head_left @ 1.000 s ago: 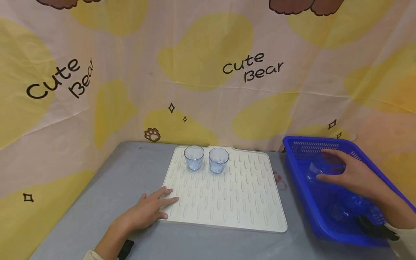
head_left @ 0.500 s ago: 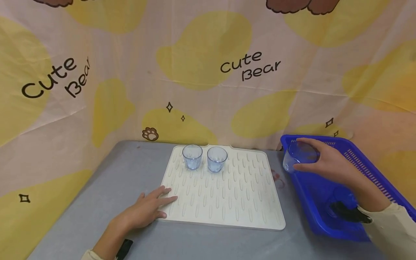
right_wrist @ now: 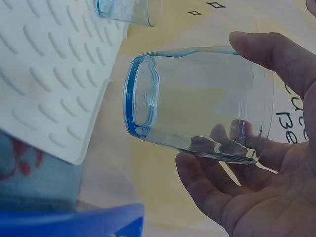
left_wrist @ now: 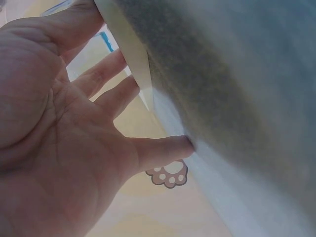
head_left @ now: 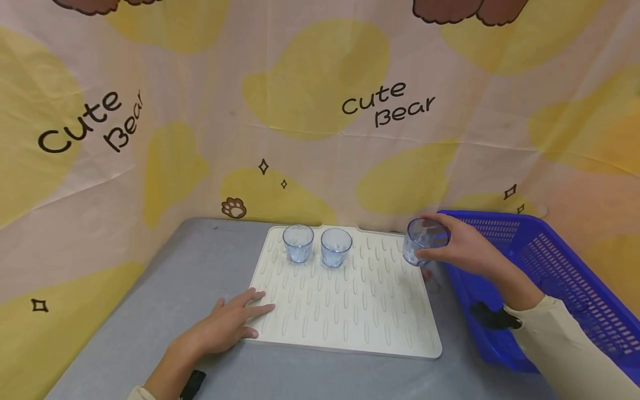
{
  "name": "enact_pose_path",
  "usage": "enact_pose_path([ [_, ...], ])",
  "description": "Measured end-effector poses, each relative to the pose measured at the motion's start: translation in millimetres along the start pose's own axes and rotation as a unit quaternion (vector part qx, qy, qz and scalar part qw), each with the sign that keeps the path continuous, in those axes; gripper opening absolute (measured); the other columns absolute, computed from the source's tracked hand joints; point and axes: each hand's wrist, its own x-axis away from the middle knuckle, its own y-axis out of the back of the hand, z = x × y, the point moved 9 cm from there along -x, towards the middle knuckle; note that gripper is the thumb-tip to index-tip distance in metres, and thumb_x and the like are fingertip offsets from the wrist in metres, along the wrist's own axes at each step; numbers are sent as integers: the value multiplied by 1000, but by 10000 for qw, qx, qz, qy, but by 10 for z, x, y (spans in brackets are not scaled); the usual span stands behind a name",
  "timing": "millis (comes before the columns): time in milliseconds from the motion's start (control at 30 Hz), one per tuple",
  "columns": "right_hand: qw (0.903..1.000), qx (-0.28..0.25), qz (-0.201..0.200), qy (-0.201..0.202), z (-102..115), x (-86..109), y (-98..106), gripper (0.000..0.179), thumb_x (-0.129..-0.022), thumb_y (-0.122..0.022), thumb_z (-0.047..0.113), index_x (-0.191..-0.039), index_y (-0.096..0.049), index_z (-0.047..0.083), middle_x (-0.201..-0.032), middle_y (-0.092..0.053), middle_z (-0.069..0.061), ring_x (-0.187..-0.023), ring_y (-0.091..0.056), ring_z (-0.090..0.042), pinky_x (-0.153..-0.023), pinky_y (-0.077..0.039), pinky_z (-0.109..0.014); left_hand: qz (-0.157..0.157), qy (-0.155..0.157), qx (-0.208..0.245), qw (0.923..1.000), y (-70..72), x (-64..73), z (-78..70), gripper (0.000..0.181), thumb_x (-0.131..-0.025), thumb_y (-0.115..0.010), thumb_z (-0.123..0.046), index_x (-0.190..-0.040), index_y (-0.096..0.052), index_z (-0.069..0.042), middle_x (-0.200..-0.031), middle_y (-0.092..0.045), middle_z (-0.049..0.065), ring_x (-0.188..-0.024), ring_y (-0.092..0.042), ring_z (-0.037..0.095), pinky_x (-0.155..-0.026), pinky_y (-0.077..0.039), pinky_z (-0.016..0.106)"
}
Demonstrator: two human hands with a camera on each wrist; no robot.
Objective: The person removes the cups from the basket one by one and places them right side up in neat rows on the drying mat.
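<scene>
1 clear glass (head_left: 415,244), pinched near its rim by the right hand (head_left: 470,250) near the far right corner of the white mat (head_left: 350,311), is best held upright and clear of the 2 standing glasses (head_left: 336,250), while the left hand (head_left: 222,326), fingers spread, steadies the mat's left edge.

On the tabletop (head_left: 220,255) we see a mat (head_left: 345,305), with two glasses (head_left: 298,245) side by side at its back left. To the mat's right we have a basket (head_left: 462,289), and behind both, a backdrop (head_left: 315,83). A third glass (head_left: 417,239), in the right hand (head_left: 472,249), is near the mat's back right corner
</scene>
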Motion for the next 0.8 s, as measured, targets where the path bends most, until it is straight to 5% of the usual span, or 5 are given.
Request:
enact_pose_path([
  [800,9997,-192,155,-59,28,-193,-325,84,-80,-81,39,-148,-43,6,-136,-56,-22,-120,-55,-40,-98,-48,-58,-37,-36,2,10000,6,0,-17,56,-87,-74,-22,-140,-58,-28,-153,-44,10,-145,-37,37,-103,-17,83],
])
